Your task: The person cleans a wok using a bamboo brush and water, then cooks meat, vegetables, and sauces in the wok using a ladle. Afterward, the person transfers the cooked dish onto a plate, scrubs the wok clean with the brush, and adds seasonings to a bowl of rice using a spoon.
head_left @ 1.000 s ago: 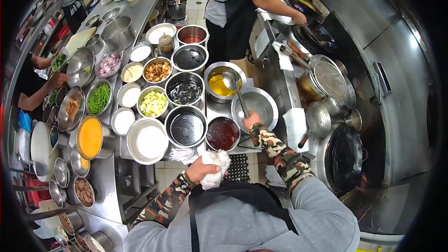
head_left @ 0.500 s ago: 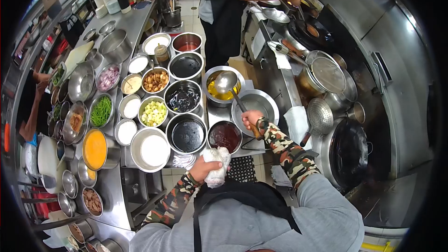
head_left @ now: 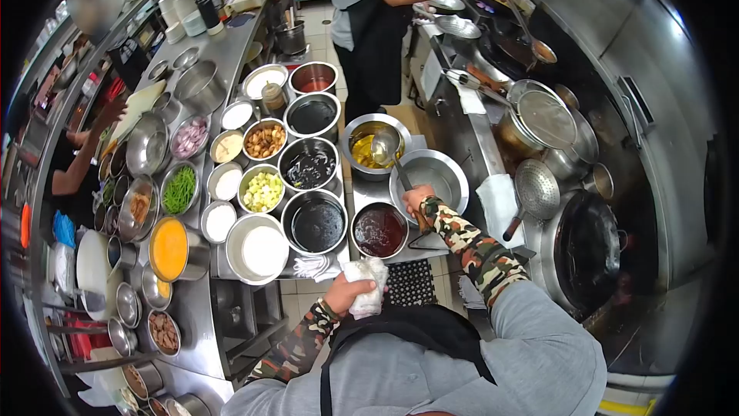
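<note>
Steel pots (head_left: pixel 456 185) crowd the hands: the left (head_left: pixel 342 294) clutches a cloth (head_left: pixel 366 285), the right (head_left: pixel 417 199) a ladle (head_left: pixel 385 147), apparently over yellow liquid (head_left: pixel 362 151).

1. Patterned in brown-and-green camouflage on the sleeves (head_left: pixel 471 245).
2. Shown white in the cloth (head_left: pixel 365 287).
3. Toned silver and brown along the ladle (head_left: pixel 402 175).
4. Dotted white on black across the mat (head_left: pixel 410 283).

Single head-worn view, facing forward and down.

Metal ladle (head_left: pixel 386 147) tilted over yellow-liquid pot (head_left: pixel 377 117); white cloth (head_left: pixel 366 287) bunched.
</note>
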`<act>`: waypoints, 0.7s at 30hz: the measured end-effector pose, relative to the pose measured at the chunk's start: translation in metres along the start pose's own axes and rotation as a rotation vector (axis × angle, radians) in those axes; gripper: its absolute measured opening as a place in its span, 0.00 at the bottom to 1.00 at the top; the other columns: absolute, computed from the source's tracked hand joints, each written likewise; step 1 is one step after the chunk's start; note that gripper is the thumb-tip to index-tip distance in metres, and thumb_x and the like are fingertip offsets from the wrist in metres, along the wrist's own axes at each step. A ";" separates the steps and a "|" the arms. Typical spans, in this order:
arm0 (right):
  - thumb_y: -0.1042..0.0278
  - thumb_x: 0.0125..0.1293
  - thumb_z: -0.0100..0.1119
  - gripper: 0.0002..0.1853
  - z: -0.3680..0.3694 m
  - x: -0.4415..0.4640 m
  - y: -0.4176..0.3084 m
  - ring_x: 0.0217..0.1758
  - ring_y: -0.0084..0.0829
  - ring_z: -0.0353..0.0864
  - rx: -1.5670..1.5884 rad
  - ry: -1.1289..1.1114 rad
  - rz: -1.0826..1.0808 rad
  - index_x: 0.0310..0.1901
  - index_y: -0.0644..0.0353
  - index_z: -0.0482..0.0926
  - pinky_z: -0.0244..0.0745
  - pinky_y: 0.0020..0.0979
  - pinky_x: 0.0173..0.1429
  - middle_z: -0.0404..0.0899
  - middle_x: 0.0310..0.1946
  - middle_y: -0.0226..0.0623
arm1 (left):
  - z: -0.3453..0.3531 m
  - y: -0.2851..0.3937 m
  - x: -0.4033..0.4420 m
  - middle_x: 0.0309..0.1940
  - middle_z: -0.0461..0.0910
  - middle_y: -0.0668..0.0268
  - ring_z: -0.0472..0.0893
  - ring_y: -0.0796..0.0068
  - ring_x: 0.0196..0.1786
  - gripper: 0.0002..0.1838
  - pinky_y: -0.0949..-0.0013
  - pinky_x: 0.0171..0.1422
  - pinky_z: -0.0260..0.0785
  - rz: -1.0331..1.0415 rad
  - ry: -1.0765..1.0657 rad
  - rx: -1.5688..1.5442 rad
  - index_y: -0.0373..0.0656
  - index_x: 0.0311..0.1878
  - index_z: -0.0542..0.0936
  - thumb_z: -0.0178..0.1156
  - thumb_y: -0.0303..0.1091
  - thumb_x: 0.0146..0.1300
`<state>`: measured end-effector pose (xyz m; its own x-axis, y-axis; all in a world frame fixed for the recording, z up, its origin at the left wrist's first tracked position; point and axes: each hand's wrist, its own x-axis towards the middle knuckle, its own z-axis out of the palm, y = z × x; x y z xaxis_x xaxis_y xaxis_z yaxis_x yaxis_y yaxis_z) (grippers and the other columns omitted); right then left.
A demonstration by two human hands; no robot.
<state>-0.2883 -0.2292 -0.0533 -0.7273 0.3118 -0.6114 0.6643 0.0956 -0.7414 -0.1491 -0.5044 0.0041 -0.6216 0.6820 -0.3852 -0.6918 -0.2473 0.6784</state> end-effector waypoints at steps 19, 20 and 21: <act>0.61 0.74 0.41 0.25 -0.235 -0.257 0.113 0.18 0.19 0.64 1.425 -0.825 0.062 0.70 0.51 0.57 0.63 0.26 0.18 0.65 0.27 0.24 | 0.131 -0.136 0.215 0.46 0.77 0.52 0.78 0.51 0.50 0.26 0.47 0.59 0.71 -0.429 -0.415 -0.284 0.38 0.56 0.70 0.53 0.44 0.57; 0.61 0.74 0.41 0.26 -0.252 -0.281 0.136 0.18 0.19 0.65 1.438 -0.781 -0.002 0.71 0.51 0.54 0.64 0.27 0.18 0.64 0.27 0.24 | 0.150 -0.137 0.221 0.44 0.78 0.50 0.79 0.50 0.47 0.25 0.47 0.56 0.72 -0.403 -0.379 -0.309 0.36 0.54 0.71 0.52 0.43 0.58; 0.62 0.74 0.39 0.26 -0.267 -0.313 0.147 0.18 0.20 0.65 1.510 -0.693 -0.021 0.71 0.52 0.53 0.64 0.28 0.18 0.64 0.27 0.26 | 0.169 -0.135 0.226 0.42 0.78 0.48 0.79 0.50 0.43 0.24 0.48 0.53 0.72 -0.376 -0.340 -0.335 0.34 0.52 0.72 0.51 0.43 0.59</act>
<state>0.0831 -0.0604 0.1036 -0.9417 -0.1692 -0.2907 0.2002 -0.9765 -0.0803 -0.1338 -0.2006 -0.0687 -0.1980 0.9326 -0.3018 -0.9536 -0.1120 0.2795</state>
